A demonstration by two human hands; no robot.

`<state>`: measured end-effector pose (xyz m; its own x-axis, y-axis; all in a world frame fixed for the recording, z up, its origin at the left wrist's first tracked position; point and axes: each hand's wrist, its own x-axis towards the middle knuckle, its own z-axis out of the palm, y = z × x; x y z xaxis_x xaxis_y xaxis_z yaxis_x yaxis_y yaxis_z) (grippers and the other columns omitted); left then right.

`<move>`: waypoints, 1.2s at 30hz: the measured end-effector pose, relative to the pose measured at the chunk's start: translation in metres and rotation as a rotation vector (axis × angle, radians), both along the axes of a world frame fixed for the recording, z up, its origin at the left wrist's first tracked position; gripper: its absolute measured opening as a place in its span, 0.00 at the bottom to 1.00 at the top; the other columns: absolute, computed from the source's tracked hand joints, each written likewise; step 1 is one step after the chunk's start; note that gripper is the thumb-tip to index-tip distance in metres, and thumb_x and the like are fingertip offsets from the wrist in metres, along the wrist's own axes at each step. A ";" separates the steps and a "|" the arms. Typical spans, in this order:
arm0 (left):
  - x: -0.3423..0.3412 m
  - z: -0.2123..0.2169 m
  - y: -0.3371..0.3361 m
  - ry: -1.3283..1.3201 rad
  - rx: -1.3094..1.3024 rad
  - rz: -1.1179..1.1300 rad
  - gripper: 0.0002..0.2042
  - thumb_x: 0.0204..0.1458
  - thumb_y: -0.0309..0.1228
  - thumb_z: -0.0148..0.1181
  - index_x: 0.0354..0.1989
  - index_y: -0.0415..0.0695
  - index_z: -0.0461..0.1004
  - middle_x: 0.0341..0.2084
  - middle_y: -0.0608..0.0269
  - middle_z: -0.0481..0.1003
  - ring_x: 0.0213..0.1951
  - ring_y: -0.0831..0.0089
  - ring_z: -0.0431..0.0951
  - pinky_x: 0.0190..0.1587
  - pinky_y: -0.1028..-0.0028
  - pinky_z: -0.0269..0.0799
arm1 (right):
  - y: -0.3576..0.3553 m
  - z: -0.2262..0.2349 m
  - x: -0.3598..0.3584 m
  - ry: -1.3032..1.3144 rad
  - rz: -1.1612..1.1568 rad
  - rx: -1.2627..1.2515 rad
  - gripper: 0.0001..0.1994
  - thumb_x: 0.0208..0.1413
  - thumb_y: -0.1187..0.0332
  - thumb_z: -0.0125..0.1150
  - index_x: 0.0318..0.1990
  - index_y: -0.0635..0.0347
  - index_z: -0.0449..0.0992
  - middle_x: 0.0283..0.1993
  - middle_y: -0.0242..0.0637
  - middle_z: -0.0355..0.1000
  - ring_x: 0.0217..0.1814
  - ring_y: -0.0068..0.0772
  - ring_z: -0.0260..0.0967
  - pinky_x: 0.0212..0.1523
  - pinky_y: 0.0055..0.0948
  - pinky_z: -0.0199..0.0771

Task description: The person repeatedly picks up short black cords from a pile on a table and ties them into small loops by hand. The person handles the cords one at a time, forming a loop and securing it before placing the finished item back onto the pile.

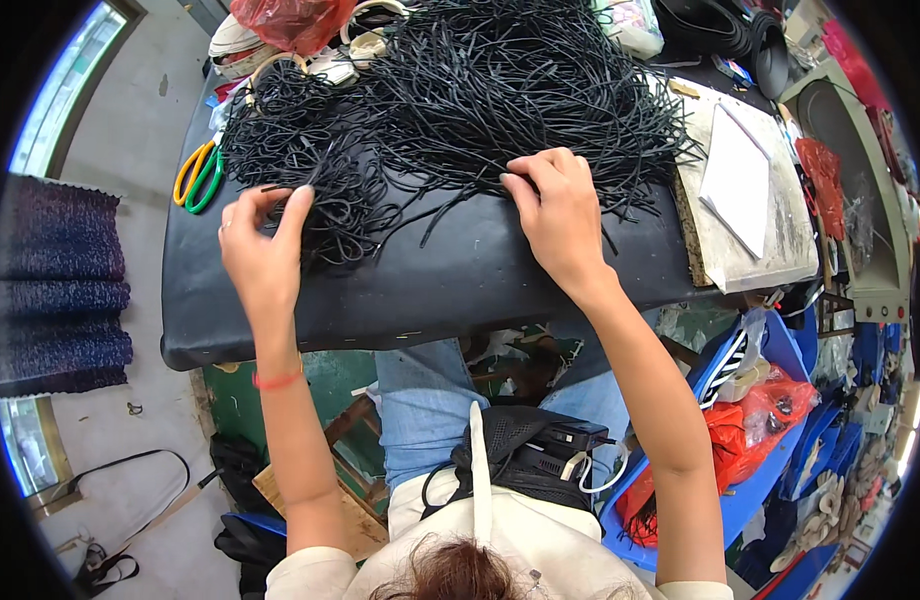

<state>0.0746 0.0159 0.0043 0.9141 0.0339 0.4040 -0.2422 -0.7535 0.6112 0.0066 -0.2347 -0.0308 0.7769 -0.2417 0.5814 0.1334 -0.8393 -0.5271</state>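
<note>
Fingers of our left hand (263, 252) curl together and pinch a strand or two at the near-left edge of the pile of black cords (450, 100), thumb meeting forefinger above the tangle. Our right hand (560, 215) lies palm down on the near-right edge of the same heap, fingers bent and pressed onto the cords; whether they nip a single strand underneath we cannot tell.

We judge these cords to be light, limp and rubbery: they flop, loop over one another and will drag neighbours along if we pull fast. A loose end, such as those trailing onto the bare black table (410, 290) between our hands, looks the best place to take hold, drawing slowly while the other hand pins the heap.

Nearest us, below the table edge, sit our lap in blue jeans and a small black device (540, 450) with white cables. Beyond the left hand, scissors with yellow and green handles (198, 175) lie at the table's left rim, just beside the pile. To the right, a white folded sheet (735, 180) rests on a worn board. Farthest off, a red plastic bag (295, 20) sits behind the heap.
</note>
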 end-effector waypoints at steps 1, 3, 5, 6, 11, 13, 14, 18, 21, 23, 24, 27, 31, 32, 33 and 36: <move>0.000 0.004 -0.001 -0.151 0.089 0.055 0.09 0.46 0.31 0.62 0.33 0.41 0.74 0.34 0.59 0.71 0.38 0.68 0.69 0.41 0.73 0.63 | -0.003 -0.002 0.005 0.008 0.016 0.003 0.03 0.46 0.71 0.59 0.29 0.60 0.74 0.29 0.37 0.68 0.36 0.39 0.63 0.38 0.33 0.64; -0.002 0.002 -0.012 -0.433 0.264 0.168 0.11 0.46 0.31 0.62 0.37 0.42 0.74 0.39 0.58 0.70 0.42 0.64 0.68 0.45 0.69 0.63 | -0.003 0.002 0.008 -0.052 0.012 0.000 0.03 0.45 0.72 0.60 0.29 0.59 0.74 0.29 0.36 0.68 0.34 0.39 0.62 0.38 0.33 0.63; -0.023 0.012 -0.032 -0.503 0.109 -0.056 0.16 0.46 0.30 0.61 0.45 0.43 0.71 0.44 0.58 0.68 0.47 0.61 0.66 0.50 0.66 0.61 | -0.008 0.021 -0.002 -0.109 0.029 -0.081 0.03 0.46 0.73 0.59 0.30 0.58 0.74 0.31 0.33 0.70 0.36 0.36 0.64 0.39 0.31 0.62; -0.037 0.015 -0.045 -0.424 0.037 -0.218 0.18 0.46 0.28 0.60 0.48 0.43 0.70 0.47 0.56 0.67 0.52 0.60 0.64 0.54 0.65 0.58 | -0.007 0.026 -0.009 -0.162 0.079 -0.125 0.03 0.46 0.74 0.59 0.30 0.58 0.74 0.32 0.32 0.70 0.36 0.34 0.65 0.39 0.31 0.61; -0.061 -0.005 -0.080 -0.199 -0.071 -0.601 0.08 0.50 0.26 0.55 0.39 0.46 0.75 0.31 0.58 0.75 0.42 0.63 0.74 0.54 0.58 0.58 | -0.002 0.036 -0.035 -0.198 0.269 -0.397 0.12 0.39 0.77 0.59 0.35 0.56 0.75 0.31 0.30 0.69 0.35 0.30 0.67 0.49 0.34 0.61; -0.074 -0.002 -0.078 0.171 -0.306 -0.608 0.07 0.51 0.26 0.55 0.38 0.42 0.75 0.31 0.58 0.76 0.38 0.68 0.76 0.48 0.66 0.65 | -0.008 0.034 -0.038 -0.165 0.294 -0.377 0.13 0.39 0.77 0.59 0.36 0.57 0.75 0.30 0.31 0.68 0.35 0.31 0.67 0.47 0.34 0.62; -0.080 0.001 -0.077 0.355 -0.419 -0.606 0.07 0.51 0.26 0.55 0.37 0.40 0.75 0.31 0.58 0.77 0.36 0.71 0.77 0.46 0.71 0.68 | -0.012 0.033 -0.039 -0.151 0.305 -0.366 0.13 0.39 0.78 0.59 0.36 0.57 0.75 0.30 0.31 0.68 0.35 0.31 0.67 0.46 0.33 0.63; -0.089 -0.012 -0.066 0.523 -0.568 -0.608 0.09 0.53 0.27 0.54 0.39 0.37 0.74 0.31 0.58 0.77 0.35 0.76 0.77 0.35 0.79 0.71 | -0.026 0.023 -0.034 -0.029 0.242 -0.230 0.13 0.40 0.78 0.59 0.37 0.58 0.75 0.30 0.34 0.68 0.34 0.33 0.66 0.38 0.30 0.65; -0.093 -0.015 -0.066 0.800 -0.886 -0.607 0.11 0.55 0.30 0.53 0.42 0.37 0.72 0.32 0.58 0.76 0.35 0.74 0.77 0.34 0.80 0.73 | -0.023 0.030 -0.028 -0.098 0.192 -0.192 0.12 0.43 0.78 0.59 0.37 0.57 0.75 0.30 0.35 0.69 0.35 0.36 0.67 0.36 0.30 0.66; -0.092 -0.009 -0.069 0.923 -1.069 -0.519 0.11 0.55 0.31 0.53 0.42 0.38 0.72 0.33 0.59 0.76 0.35 0.74 0.77 0.34 0.80 0.74 | -0.007 0.037 -0.026 -0.134 0.170 -0.136 0.11 0.43 0.78 0.59 0.37 0.57 0.75 0.32 0.36 0.70 0.36 0.37 0.67 0.37 0.32 0.66; -0.092 -0.008 -0.071 0.986 -1.162 -0.470 0.11 0.55 0.32 0.53 0.42 0.39 0.72 0.33 0.59 0.76 0.35 0.75 0.77 0.35 0.81 0.74 | 0.001 0.034 -0.028 -0.102 0.197 -0.114 0.11 0.42 0.78 0.59 0.37 0.58 0.74 0.30 0.36 0.69 0.36 0.38 0.67 0.38 0.33 0.66; -0.090 -0.012 -0.075 1.001 -1.365 -0.432 0.10 0.55 0.32 0.52 0.42 0.39 0.72 0.34 0.61 0.75 0.36 0.75 0.77 0.38 0.80 0.75 | 0.021 0.034 -0.040 0.008 0.310 -0.071 0.11 0.41 0.78 0.58 0.36 0.60 0.74 0.29 0.35 0.65 0.31 0.35 0.65 0.33 0.31 0.67; -0.091 -0.022 -0.082 0.893 -1.520 -0.465 0.09 0.56 0.29 0.51 0.41 0.38 0.72 0.34 0.62 0.75 0.38 0.76 0.76 0.43 0.75 0.75 | 0.031 0.027 -0.048 0.036 0.342 -0.067 0.11 0.41 0.76 0.57 0.36 0.61 0.73 0.28 0.34 0.64 0.26 0.32 0.63 0.27 0.29 0.65; -0.092 -0.022 -0.083 0.885 -1.510 -0.458 0.09 0.55 0.29 0.51 0.40 0.38 0.72 0.35 0.62 0.75 0.38 0.76 0.76 0.43 0.75 0.75 | 0.031 0.028 -0.048 0.046 0.333 -0.110 0.11 0.41 0.76 0.57 0.36 0.62 0.73 0.28 0.35 0.63 0.26 0.32 0.63 0.28 0.29 0.65; -0.092 -0.023 -0.083 0.877 -1.499 -0.452 0.09 0.55 0.29 0.51 0.40 0.39 0.72 0.35 0.62 0.75 0.38 0.76 0.76 0.43 0.75 0.75 | 0.031 0.027 -0.048 0.027 0.331 -0.143 0.11 0.42 0.75 0.56 0.36 0.62 0.74 0.27 0.34 0.63 0.26 0.32 0.63 0.28 0.28 0.65; -0.094 -0.024 -0.085 0.828 -1.439 -0.417 0.08 0.55 0.29 0.51 0.39 0.40 0.72 0.35 0.62 0.74 0.38 0.76 0.76 0.43 0.74 0.75 | 0.031 0.028 -0.049 0.053 0.343 -0.182 0.10 0.43 0.75 0.56 0.36 0.62 0.74 0.26 0.34 0.64 0.27 0.32 0.64 0.29 0.27 0.65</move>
